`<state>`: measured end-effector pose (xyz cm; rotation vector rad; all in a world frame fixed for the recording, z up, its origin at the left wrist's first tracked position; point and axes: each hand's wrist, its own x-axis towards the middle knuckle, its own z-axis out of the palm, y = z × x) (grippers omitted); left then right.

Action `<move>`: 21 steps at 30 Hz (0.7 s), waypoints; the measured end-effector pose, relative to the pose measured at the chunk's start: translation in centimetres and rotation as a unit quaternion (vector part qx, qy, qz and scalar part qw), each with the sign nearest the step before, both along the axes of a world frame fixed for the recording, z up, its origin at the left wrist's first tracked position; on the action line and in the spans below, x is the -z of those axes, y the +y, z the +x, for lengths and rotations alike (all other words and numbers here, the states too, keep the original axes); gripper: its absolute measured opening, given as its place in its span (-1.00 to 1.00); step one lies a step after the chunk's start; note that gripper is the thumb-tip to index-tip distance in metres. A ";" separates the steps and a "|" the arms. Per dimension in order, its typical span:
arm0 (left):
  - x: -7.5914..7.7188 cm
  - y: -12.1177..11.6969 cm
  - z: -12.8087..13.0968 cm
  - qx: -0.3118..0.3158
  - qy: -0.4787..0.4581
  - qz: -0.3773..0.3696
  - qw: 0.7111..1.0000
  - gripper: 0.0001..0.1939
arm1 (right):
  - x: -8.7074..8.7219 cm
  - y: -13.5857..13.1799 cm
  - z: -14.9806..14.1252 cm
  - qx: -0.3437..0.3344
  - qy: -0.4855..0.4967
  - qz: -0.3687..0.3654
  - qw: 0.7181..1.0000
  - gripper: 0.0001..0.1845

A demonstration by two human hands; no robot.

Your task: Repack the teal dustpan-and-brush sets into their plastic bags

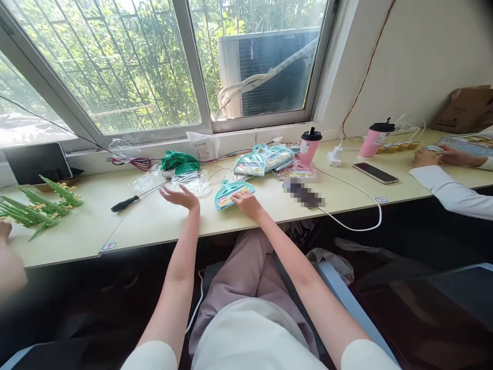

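My right hand (247, 203) rests on the right side of a teal dustpan-shaped piece (224, 197), its fingers closed over the edge. This piece has a handle at its top and a colourful printed label, and it lies on the table. To its left my left hand (181, 197) is raised with spread fingers, holding nothing. Clear plastic bags (190, 183) lie just beyond my left hand. Further back is a pile of similar teal pieces in clear wrapping (256, 162), with a pink wrapped one (296, 170) beside it.
A screwdriver (125, 203) lies left, near green artificial plants (46, 203) and a person's arm (11, 262). Green plastic (180, 162) sits by the window. Rightward are a pink cup (308, 149), a white cable (358, 189), a phone (375, 173) and another person's hands (427, 155).
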<state>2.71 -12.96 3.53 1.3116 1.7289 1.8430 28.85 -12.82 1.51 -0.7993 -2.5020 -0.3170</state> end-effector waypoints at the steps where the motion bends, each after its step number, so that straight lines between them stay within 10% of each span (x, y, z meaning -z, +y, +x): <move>1: 0.2 -0.4 0.9 -0.034 0.021 -0.001 0.999 -0.42 | 0.0 0.0 0.0 -0.003 0.000 -0.019 1.000 -0.58; 6: 1.8 -1.0 3.6 0.051 0.225 -0.146 0.962 -0.58 | 0.0 -0.4 0.3 -0.043 0.005 -0.085 0.995 -0.71; 21: 3.7 1.5 2.3 0.101 0.113 -0.115 0.982 -0.93 | 0.8 -2.7 7.5 0.040 0.143 -0.054 0.987 -0.63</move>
